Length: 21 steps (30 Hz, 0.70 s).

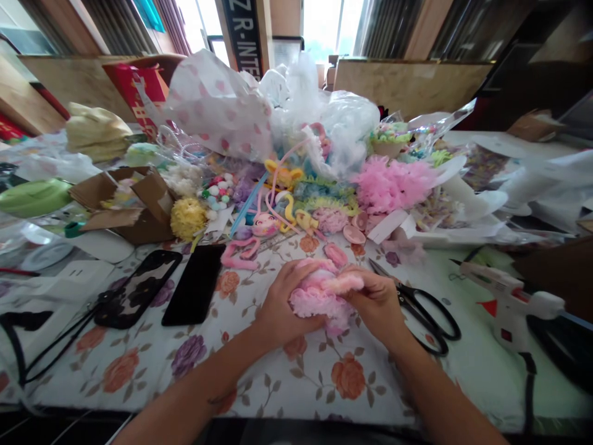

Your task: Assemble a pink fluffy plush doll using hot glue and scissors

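In the head view, my left hand is wrapped round the side of a fluffy pink craft piece made of ruffled, fuzzy material. My right hand pinches a paler pink fuzzy strip at the piece's right side. Both hands hold the piece just above the flowered tablecloth; its underside is hidden. Past my fingers lies a short pink pipe cleaner, and a bent one rests farther left. Black-handled scissors lie beside my right hand, their blades partly covered by it.
Two phones, one in a patterned case and one black, lie to the left. A hot glue gun stands at the right. Behind are a cardboard box, pink feathery trim, a yellow pom-pom and plastic bags.
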### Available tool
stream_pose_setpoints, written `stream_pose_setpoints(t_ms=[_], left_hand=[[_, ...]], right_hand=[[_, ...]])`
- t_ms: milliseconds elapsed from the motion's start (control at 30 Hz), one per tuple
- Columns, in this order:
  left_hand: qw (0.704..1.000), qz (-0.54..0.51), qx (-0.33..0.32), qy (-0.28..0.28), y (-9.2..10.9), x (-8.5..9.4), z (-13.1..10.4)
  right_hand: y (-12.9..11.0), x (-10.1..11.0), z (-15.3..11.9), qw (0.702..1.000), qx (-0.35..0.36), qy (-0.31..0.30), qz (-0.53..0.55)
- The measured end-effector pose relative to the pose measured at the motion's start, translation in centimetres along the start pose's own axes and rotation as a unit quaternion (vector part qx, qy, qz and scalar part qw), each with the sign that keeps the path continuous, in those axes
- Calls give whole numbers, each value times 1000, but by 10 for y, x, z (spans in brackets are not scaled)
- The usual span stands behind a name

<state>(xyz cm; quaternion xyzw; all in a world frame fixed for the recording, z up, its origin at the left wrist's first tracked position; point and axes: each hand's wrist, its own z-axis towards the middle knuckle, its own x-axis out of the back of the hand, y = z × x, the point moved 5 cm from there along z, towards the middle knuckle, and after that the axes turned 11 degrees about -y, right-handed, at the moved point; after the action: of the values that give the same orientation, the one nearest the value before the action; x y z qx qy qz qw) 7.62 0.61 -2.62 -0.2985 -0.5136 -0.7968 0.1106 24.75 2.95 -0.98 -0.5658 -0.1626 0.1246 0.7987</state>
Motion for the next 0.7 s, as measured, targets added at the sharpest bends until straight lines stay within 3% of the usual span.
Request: stream_pose_setpoints(t_ms=[167, 400, 467, 567, 633, 700], left_hand=[[1000, -5, 19, -3, -1, -1, -2], [999, -42, -20, 22, 2, 5, 2], [996, -61, -15, 56, 1, 10, 4], [982, -80, 41, 169, -8, 23, 3], [963, -90, 94, 236, -16, 28, -1], [950, -107, 134, 262, -23, 29, -3]], right_hand=[[0, -3, -2, 1000, 11, 10, -18], [7, -1, -2, 1000, -20, 11, 1], [8, 2, -2, 999, -14, 33, 24], [11, 1, -2, 998, -23, 60, 12], [15, -9, -2, 999, -49, 18, -6], [18, -24, -4, 997, -53, -55, -24]])
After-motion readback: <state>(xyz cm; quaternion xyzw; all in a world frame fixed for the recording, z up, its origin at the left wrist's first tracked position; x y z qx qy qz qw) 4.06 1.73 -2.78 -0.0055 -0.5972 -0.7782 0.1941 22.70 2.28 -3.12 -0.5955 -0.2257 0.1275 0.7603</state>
